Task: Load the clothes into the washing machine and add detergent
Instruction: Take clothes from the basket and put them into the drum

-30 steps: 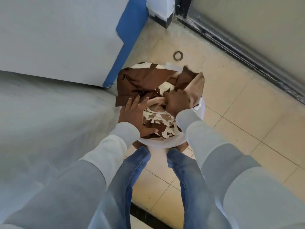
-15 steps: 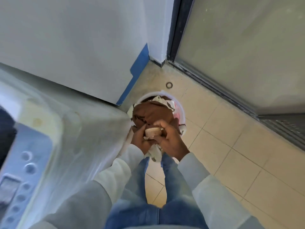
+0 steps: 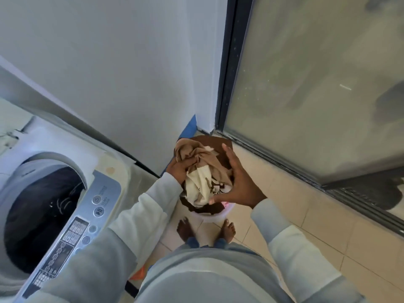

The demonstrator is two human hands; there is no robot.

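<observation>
- The left hand (image 3: 178, 171) grips the clothes (image 3: 203, 173), fingers curled into the cloth.
- The right hand (image 3: 239, 184) presses their side, fingers spread.
- The clothes sit over a basket (image 3: 216, 216) on the tiled floor (image 3: 295, 204).
- The washing machine (image 3: 87, 215) stands open at left, beside a white wall (image 3: 109, 73) and a glass door (image 3: 317, 84).

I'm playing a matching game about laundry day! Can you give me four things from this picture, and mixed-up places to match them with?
Things:
1. washing machine
2. bundle of clothes
3. basket
4. glass door

Places:
A. on the floor by the bare feet
B. on the right side
C. on the left, with its top open
D. between the left hand and the right hand

Pairs: 1-C, 2-D, 3-A, 4-B
</observation>
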